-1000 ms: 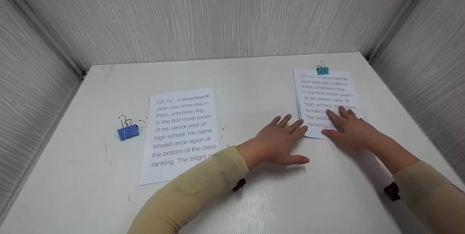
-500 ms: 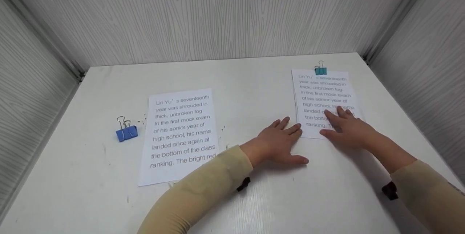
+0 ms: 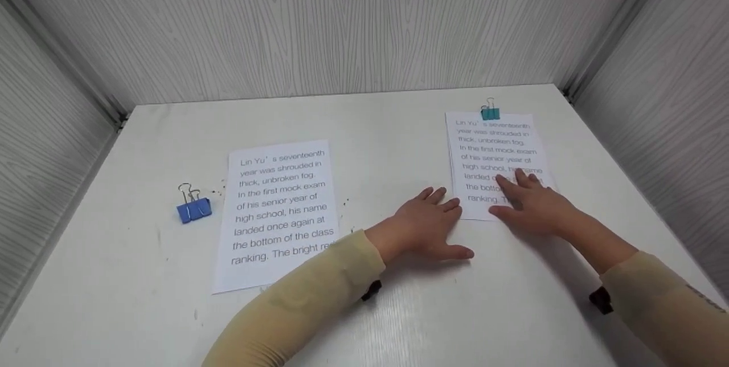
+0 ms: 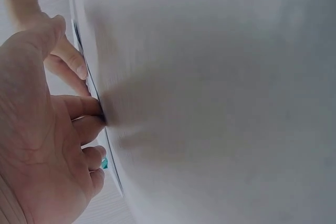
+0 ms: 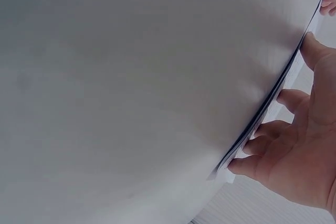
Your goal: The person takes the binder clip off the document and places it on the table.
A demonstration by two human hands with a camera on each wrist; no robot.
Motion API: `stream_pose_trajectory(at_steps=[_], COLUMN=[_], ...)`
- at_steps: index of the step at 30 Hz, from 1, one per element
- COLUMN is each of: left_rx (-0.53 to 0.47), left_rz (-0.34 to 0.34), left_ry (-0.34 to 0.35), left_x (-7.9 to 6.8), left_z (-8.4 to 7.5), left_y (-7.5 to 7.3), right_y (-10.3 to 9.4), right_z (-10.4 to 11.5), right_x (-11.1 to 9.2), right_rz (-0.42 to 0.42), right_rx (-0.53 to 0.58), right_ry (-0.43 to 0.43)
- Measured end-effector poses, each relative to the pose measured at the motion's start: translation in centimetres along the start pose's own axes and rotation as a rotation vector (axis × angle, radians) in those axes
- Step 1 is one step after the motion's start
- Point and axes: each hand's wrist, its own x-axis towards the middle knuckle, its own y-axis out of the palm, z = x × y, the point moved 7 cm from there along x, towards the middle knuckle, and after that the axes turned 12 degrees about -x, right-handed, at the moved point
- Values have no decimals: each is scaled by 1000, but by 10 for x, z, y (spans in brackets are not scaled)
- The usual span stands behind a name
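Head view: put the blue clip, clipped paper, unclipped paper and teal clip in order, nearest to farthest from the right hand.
1. Clipped paper, touched by the right hand
2. Teal clip, at that paper's far edge
3. Unclipped paper, to the left
4. Blue clip, left of the unclipped paper

Left arm [image 3: 302, 293]: sleeved, stretched forward and to the right
Left hand [image 3: 421, 230]: palm down, thumb pointing away from the fingers
Right arm [image 3: 655, 293]: sleeved, angled forward and leftward
Right hand [image 3: 532, 204]: palm down, fingers spread
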Motion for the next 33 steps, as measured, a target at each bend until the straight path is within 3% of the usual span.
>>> stream_pose_trajectory(at_steps=[12, 33], left_rx=[50, 89], left_rz=[-6, -71], left_ry=[-6, 24], left_x=[-24, -92], left_z=[11, 19], left_y=[0, 10], right_y=[-2, 2], right_z=[29, 91], right_x=[1, -9], right_rz=[-30, -71], right_rx=[-9, -49], right_ry=[-19, -94])
